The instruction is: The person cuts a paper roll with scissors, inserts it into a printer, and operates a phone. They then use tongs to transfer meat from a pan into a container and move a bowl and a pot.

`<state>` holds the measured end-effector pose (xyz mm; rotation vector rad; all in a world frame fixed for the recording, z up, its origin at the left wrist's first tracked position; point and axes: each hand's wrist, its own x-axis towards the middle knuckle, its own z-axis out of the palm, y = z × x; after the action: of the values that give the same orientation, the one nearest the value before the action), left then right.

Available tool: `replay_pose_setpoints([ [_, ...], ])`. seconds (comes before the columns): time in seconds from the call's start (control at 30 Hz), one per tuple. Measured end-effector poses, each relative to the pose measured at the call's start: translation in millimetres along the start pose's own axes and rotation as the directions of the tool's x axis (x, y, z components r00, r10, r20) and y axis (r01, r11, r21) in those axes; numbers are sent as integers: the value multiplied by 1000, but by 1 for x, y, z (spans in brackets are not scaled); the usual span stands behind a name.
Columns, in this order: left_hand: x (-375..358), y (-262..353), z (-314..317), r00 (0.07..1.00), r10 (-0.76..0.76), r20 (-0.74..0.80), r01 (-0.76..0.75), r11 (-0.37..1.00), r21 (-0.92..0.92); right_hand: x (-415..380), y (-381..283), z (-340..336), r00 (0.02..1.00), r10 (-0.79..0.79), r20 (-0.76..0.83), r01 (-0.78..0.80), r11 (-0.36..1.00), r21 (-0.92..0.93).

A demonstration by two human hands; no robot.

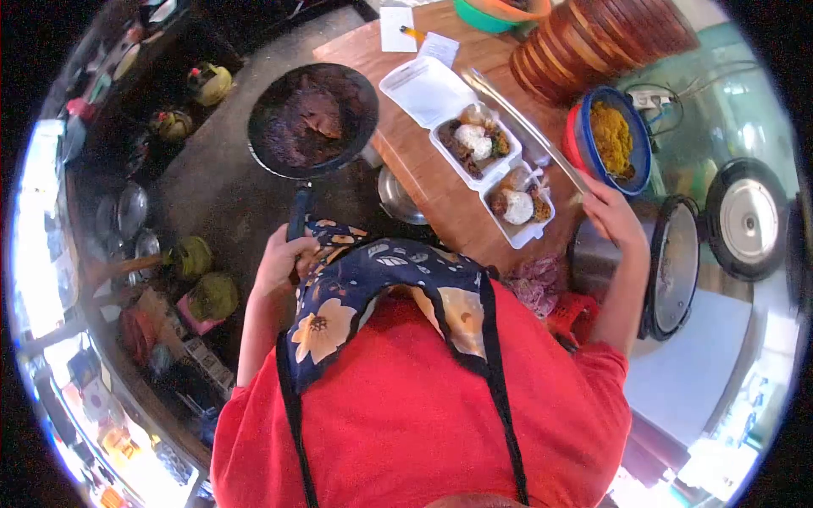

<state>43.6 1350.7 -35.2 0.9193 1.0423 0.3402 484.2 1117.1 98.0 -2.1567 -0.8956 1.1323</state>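
My left hand [286,258] is wrapped round the handle of a black frying pan [284,144]. Dark sauce and a browned piece of food lie in the pan, which is held out beside the table. Long metal tongs [529,127] are gripped in my right hand [611,212], their far end pointing across the table. Between the hands, a white foam takeout box [423,89] lies with its lid back. White rice [476,141] and several dark and green foods fill it. Just nearer, a second foam tray [518,237] holds rice and side dishes.
A blue-rimmed bowl of yellow food [614,140] stands right of the tongs, below a brown striped container [593,42]. A rice cooker [673,267] is beside my right arm. Paper slips [439,48] lie at the table's far edge. Gas cylinders [212,85] stand left.
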Motion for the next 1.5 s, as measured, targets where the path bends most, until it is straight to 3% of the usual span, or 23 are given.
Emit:
replay_pose_setpoints([
  [0.1, 22, 7, -16, 999, 12, -39, -14, 998, -61, 43, -14, 45, 999, -49, -14, 51, 980, 195],
  [0.17, 30, 21, -27, 1000, 11, -29, -11, 1000, -18, 75, -36, 86, 988, -156, -12, 154, 957, 245],
  [0.2, 34, 33, -37, 998, 49, -35, -49, 999, 12, 94, -43, 107, 991, -128, -47, 136, 957, 257],
  [0.27, 50, 43, -63, 997, 64, -38, -62, 997, 45, 130, -78, 149, 957, -275, -88, 281, 958, 63],
  [0.3, 55, 52, -75, 997, 64, -49, -64, 998, 5, 146, -96, 169, 944, -323, -63, 326, 943, 59],
  [0.37, 68, 65, -102, 995, 58, -82, -62, 997, -43, 174, -131, 207, 964, -266, -16, 257, 910, 325],
  [0.4, 78, 69, -118, 993, 50, -102, -55, 997, -46, 189, -154, 222, 946, -324, -10, 310, 893, 326],
  [0.47, 94, 83, -147, 991, 74, -111, -80, 996, -47, 228, -185, 243, 950, -306, 56, 262, 885, 385],
  [0.53, 108, 93, -175, 987, 98, -125, -116, 984, -139, 261, -216, 263, 934, -341, 102, 284, 886, 367],
  [0.63, 112, 118, -217, 971, 140, -195, -156, 986, -65, 300, -265, 293, 901, -396, 180, 326, 889, 322],
  [0.73, 113, 136, -255, 947, 157, -280, -205, 967, -153, 334, -302, 329, 868, -420, 266, 356, 899, 256],
  [0.8, 116, 148, -281, 930, 159, -332, -227, 958, -177, 354, -325, 349, 788, -495, 367, 470, 868, 161],
  [0.83, 120, 153, -293, 914, 168, -368, -241, 957, -160, 355, -345, 353, 825, -367, 429, 368, 926, 85],
  [0.97, 142, 166, -335, 851, 169, -498, -269, 953, -137, 409, -382, 386, 766, -278, 580, 345, 939, -5],
  [1.0, 149, 175, -348, 838, 162, -522, -260, 958, -120, 425, -401, 398, 745, -292, 599, 369, 929, -6],
  [1.1, 185, 192, -382, 799, 164, -579, -283, 951, -122, 486, -450, 436, 637, -227, 736, 188, 973, 137],
  [1.27, 235, 244, -431, 777, 57, -627, -277, 925, -259, 582, -540, 479, 570, -230, 789, 323, 945, 42],
  [1.3, 244, 257, -440, 789, 50, -613, -280, 917, -285, 603, -553, 486, 517, -422, 745, 602, 798, 34],
  [1.33, 252, 269, -448, 779, 46, -625, -288, 912, -292, 623, -570, 492, 401, -594, 697, 822, 570, 12],
  [1.5, 292, 314, -482, 759, -16, -651, -355, 828, -435, 669, -658, 508, 296, -610, 735, 918, 394, -44],
])
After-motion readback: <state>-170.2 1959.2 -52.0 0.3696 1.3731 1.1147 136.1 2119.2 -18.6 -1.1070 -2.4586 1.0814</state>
